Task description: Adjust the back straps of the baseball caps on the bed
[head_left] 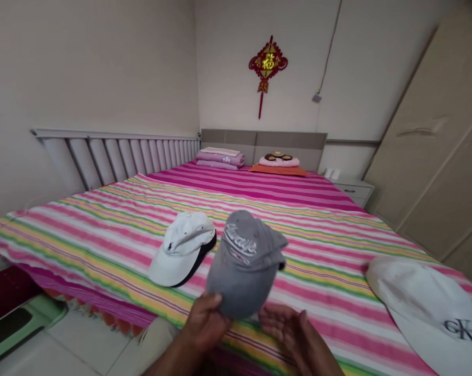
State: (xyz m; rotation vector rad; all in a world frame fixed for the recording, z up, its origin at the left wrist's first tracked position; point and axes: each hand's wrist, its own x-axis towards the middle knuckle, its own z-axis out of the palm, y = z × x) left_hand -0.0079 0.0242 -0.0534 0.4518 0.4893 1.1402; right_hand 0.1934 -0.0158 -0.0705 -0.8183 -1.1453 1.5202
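Observation:
My left hand grips the brim of a grey baseball cap, thumb on top. The cap is held up over the bed, its white stitched lettering facing me. To the right of the brim is my right hand, fingers extended and holding nothing; whether its fingertips touch the cap I cannot tell. Just left of the grey cap, a white baseball cap with a small dark emblem lies on the bed, a dark layer showing under its edge. Another white cap with dark letters lies at the right.
The bed has a striped cover. Folded bedding and an orange pillow lie by the headboard. A radiator lines the left wall. A green stool stands at lower left, a nightstand at back right.

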